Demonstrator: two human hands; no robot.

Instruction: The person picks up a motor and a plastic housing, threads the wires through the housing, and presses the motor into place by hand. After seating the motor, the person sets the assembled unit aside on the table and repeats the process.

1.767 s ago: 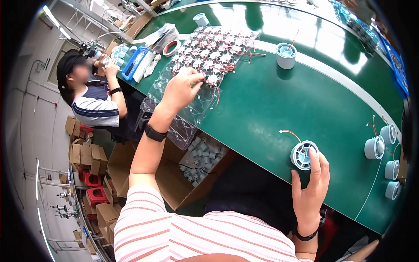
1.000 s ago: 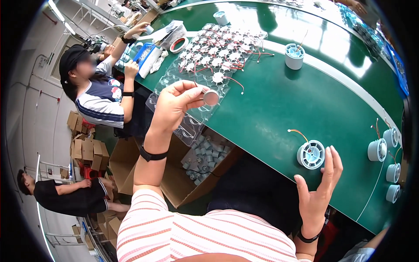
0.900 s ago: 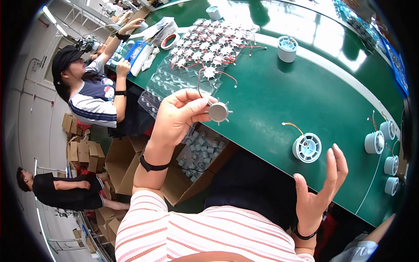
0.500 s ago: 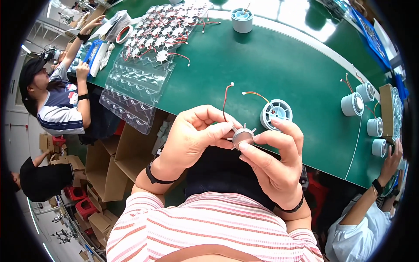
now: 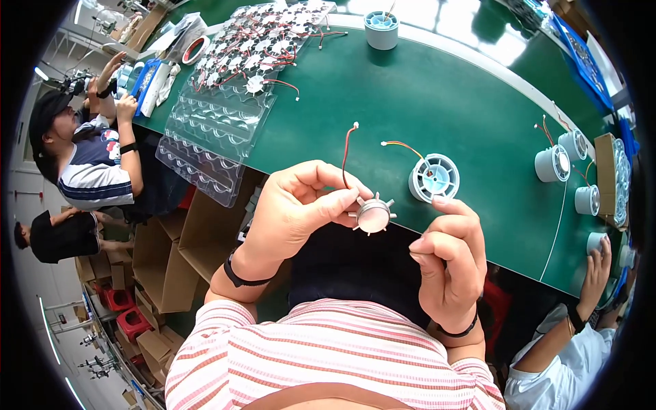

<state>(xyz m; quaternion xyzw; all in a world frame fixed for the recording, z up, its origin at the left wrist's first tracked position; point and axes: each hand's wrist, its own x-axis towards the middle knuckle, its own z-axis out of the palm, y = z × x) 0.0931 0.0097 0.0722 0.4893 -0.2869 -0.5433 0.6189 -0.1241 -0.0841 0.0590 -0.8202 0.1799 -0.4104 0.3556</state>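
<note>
My left hand (image 5: 294, 212) pinches a small round spoked disc (image 5: 373, 217) by its edge between thumb and forefinger. Short prongs stick out around its rim, and its face is smooth and shiny. From it a thin red and dark wire (image 5: 346, 154) rises to a small white plug. To the right of the disc and apart from it is my right hand (image 5: 447, 256), fingers curled and thumb tip against the forefinger; whatever they hold, if anything, cannot be made out. Just beyond it a light-blue round housing (image 5: 434, 179) with inner ribs stands on the green table, an orange-yellow wire coming out.
Clear plastic trays (image 5: 212, 133) lie at the left, the far one covered with white spoked parts (image 5: 256, 51) and red wires. Another blue housing (image 5: 381, 31) stands at the back. Several more housings (image 5: 552, 165) line the right side, where a co-worker's hand (image 5: 596, 273) touches one.
My right hand has drawn away from the disc, to the right. My left hand has shifted slightly left with the disc. At the right, the co-worker's hand has moved onto a housing.
</note>
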